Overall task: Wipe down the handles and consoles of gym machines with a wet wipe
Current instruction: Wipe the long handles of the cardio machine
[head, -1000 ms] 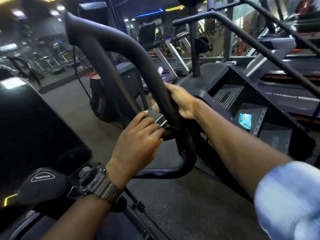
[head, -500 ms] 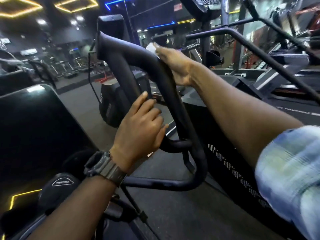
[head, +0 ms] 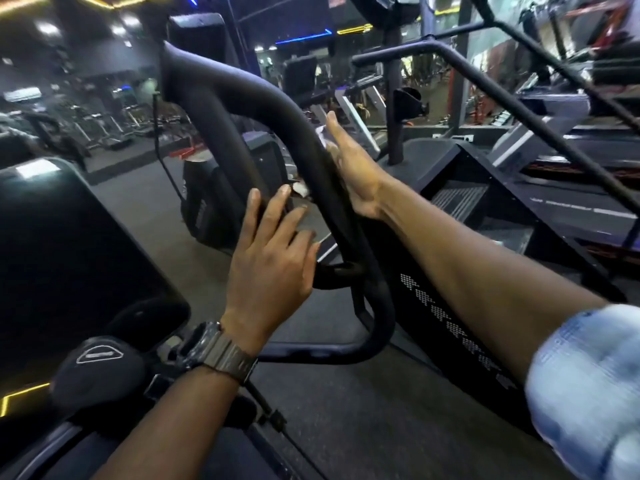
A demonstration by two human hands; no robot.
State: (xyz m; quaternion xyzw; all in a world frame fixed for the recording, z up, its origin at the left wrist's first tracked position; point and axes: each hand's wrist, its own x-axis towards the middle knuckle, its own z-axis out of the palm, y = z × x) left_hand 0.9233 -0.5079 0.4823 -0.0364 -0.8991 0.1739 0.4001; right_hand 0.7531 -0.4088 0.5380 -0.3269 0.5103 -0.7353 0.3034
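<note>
Room: dim gym hall, dark rubber floor, ceiling strip lights, rows of machines far back.
Right sleeve: pale blue rolled sleeve at the lower right edge, blurred and cut off by the frame.
Left wrist: metal-band watch just behind the left hand.
Left hand: left hand raised in front of the loop handle, fingers straight and slightly spread, holding nothing; whether the fingertips touch the bar cannot be told.
Handle: thick black loop handle rises from the lower middle and curves up to the left.
Right hand: right hand reaches forward with the arm extended, palm flat against the right side of the handle, fingers straight and together, pressing the wipe to the bar.
Wipe: white wet wipe sits between the right palm and the handle; only an edge shows near the fingers, and a small white scrap shows past the bar's left side by the left fingertips.
Hard to make out: dark screen panel at left, cut off by the frame.
Far: black stair-climber beyond the right arm.
</note>
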